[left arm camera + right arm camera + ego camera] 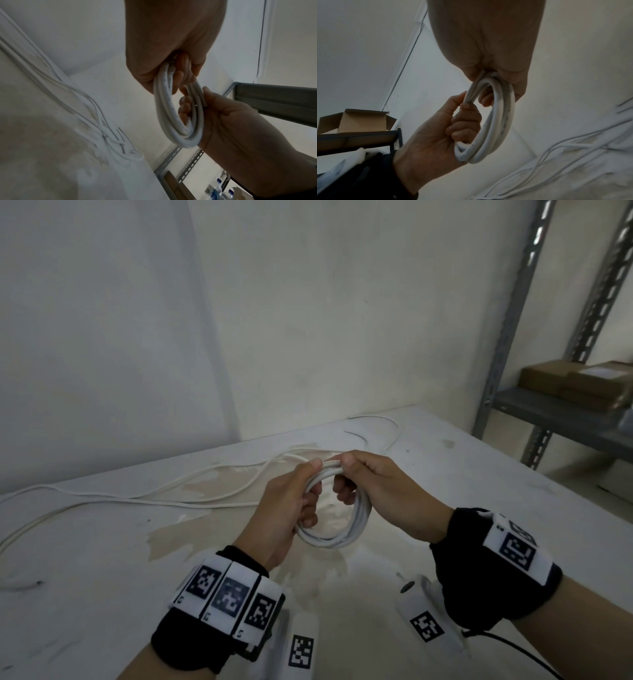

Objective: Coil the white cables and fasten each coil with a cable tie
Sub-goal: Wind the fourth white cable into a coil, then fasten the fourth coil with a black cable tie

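White bench [445, 474], stained. Above it both hands hold white cable coil [342, 537]: left hand [291, 501] grip curled round coil's left side, right hand [387, 491] grip pinching top. Loose white cables [137, 498] left of coil on bench.

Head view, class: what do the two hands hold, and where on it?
Both grip one white cable coil: left hand its left side, right hand its top right.

coil [337, 525] above table [102, 559], shelving [561, 412] right
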`<state>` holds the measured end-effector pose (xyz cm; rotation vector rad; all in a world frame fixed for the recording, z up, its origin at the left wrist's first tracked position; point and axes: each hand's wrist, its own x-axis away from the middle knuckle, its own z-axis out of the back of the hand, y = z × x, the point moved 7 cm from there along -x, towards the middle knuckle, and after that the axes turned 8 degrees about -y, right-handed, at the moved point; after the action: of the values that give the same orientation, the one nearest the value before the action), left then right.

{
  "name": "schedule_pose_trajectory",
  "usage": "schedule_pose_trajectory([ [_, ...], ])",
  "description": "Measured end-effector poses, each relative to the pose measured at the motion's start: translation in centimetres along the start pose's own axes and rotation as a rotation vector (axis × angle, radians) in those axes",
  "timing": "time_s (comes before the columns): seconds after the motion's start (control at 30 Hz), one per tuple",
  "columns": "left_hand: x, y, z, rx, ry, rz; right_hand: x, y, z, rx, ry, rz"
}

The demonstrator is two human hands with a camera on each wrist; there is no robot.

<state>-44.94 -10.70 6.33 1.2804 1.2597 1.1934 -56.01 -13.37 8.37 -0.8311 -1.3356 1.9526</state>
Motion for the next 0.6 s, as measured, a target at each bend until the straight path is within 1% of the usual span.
schedule_pose_trajectory([
  [0.07, 0.0, -0.4, -0.8, 0.026, 0.001, -0.004, 0.9, 0.2, 0.8, 0.015, 0.014, -0.014],
  [0.2, 0.2, -1.0, -1.5, 0.042, 0.019, 0.0, 2.9, 1.2, 3.8, 0.102, 0.107, -0.075],
  [0.4, 0.1, -1.8, -2.4, 0.037, 0.046, 0.031, 5.7, 6.1, 10.4, 0.47, 0.165, -0.344],
  [0.5, -0.3, -2.2, -2.6, 0.047, 0.057, 0.046, 6.2, 8.6, 12.3, 0.663, 0.109, -0.474],
  [0.6, -0.7, -2.6, -2.7, 0.057, 0.072, 0.064, 6.1, 10.9, 12.1, 0.79, -0.038, -0.627],
])
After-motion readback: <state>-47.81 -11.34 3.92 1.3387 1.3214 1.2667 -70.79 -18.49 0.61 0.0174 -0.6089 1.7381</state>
